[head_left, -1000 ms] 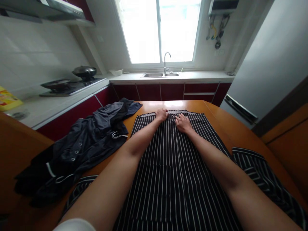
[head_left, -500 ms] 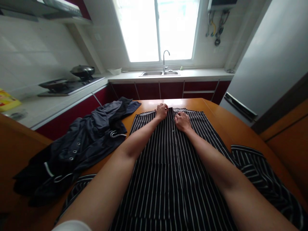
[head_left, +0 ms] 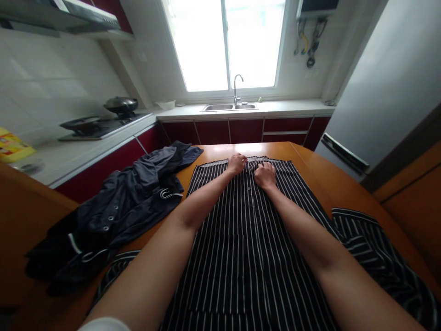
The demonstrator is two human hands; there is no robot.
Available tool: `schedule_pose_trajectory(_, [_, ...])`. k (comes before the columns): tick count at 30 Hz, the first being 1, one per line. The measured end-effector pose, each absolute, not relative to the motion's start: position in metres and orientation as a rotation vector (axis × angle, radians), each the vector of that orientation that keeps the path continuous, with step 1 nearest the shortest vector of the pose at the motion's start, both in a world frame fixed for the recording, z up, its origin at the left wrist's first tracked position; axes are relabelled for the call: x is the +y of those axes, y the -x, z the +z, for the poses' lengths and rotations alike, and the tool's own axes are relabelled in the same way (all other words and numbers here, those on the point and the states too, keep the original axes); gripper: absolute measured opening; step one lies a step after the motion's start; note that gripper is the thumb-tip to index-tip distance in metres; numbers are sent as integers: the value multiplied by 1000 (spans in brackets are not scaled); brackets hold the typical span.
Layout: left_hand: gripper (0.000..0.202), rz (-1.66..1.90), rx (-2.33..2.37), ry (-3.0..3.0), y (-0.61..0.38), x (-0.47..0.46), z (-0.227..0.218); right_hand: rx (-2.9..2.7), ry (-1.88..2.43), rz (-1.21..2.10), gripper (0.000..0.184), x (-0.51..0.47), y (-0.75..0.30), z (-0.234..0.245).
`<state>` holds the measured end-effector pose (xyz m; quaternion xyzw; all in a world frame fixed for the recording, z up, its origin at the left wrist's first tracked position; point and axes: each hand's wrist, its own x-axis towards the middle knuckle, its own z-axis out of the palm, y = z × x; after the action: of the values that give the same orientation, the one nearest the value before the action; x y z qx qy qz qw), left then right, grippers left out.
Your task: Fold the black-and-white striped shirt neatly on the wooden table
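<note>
Shirt (head_left: 227,257), black with thin white stripes: laid flat, front up, on a wooden table (head_left: 317,184), its far edge near the table's far side. A small pale button (head_left: 249,188) shows on the front strip. One sleeve (head_left: 361,234) lies bent at the right; part of another shows at the left, beyond the forearm.

Left hand (head_left: 237,163): at the shirt's far edge, left of the front strip, fingers bent and close together; whether they pinch the cloth cannot be told.

Right hand (head_left: 265,175): on the shirt just right of the strip, fingers curled, tips hidden; grip cannot be told.

Dark clothes (head_left: 138,184), one heap: on the table, left of the shirt, with white trim and metal rings.

Beyond: counter (head_left: 292,106) with sink (head_left: 235,109) and tap (head_left: 235,87), under a window (head_left: 203,46). Left: stove (head_left: 110,126) bearing two pans (head_left: 121,105). Right: fridge (head_left: 379,92), grey.
</note>
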<state>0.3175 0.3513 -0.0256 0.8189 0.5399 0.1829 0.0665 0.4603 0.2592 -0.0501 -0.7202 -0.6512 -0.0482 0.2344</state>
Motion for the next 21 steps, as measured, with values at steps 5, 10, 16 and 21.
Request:
schedule_pose_trajectory(5, [36, 359, 1760, -2349, -343, 373, -24, -1790, 1991, -122, 42, 259, -460, -48])
schedule_pose_trajectory(10, [31, 262, 1833, -2262, -358, 383, -23, -1784, 1997, -104, 43, 259, -459, -46])
schedule_pose_trajectory(16, [24, 368, 1833, -2364, -357, 379, -22, -1756, 1982, -93, 40, 263, -459, -50])
schedule_pose_trajectory(21, [36, 544, 1812, -2494, -359, 357, -21, -1802, 1951, -59, 43, 268, -460, -56])
